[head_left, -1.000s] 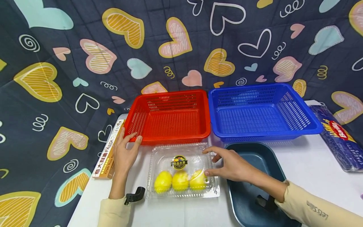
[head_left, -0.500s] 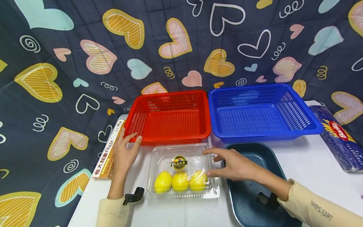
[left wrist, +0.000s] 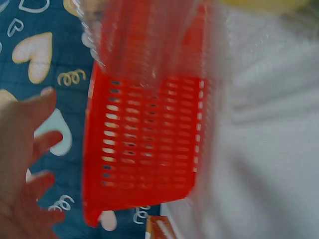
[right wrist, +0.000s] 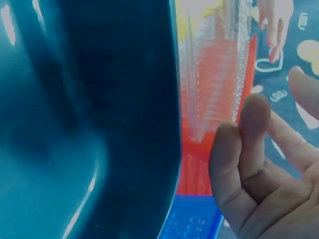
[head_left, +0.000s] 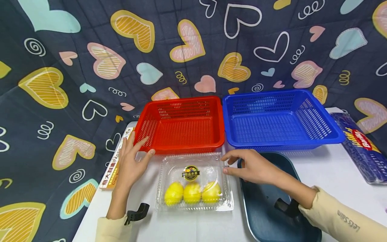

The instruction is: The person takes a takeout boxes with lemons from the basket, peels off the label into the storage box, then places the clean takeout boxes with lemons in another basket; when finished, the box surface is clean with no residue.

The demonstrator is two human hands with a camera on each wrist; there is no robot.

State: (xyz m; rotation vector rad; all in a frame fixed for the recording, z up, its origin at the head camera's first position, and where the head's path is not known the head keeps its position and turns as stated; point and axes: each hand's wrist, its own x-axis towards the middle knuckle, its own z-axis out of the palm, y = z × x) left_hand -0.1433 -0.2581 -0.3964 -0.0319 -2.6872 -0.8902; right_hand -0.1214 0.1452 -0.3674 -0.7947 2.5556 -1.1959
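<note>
A clear plastic fruit box (head_left: 173,168) with a round label stands on the white table, its lid down over three yellow lemons (head_left: 174,194). Beside its left edge hovers my left hand (head_left: 131,164), fingers spread and holding nothing; the left wrist view shows the hand (left wrist: 25,164) apart from the red basket (left wrist: 144,134). My right hand (head_left: 254,167) hangs at the box's upper right edge, thumb and fingers loosely bent with a gap between them. Under that hand lies the rim of a dark teal tub (head_left: 267,201). In the right wrist view, nothing sits in the hand (right wrist: 269,189).
Behind the box the red basket (head_left: 184,134) and a blue basket (head_left: 266,126) stand side by side against a heart-patterned cloth (head_left: 169,77). A pasta box (head_left: 110,176) lies at the left table edge, partly behind my left hand. At right is a blue spaghetti pack (head_left: 359,148).
My right hand has lifted away from the box's right side, upward and slightly right. My left hand has shifted a little, its wrist to the left and its fingers spreading. The box stays put.
</note>
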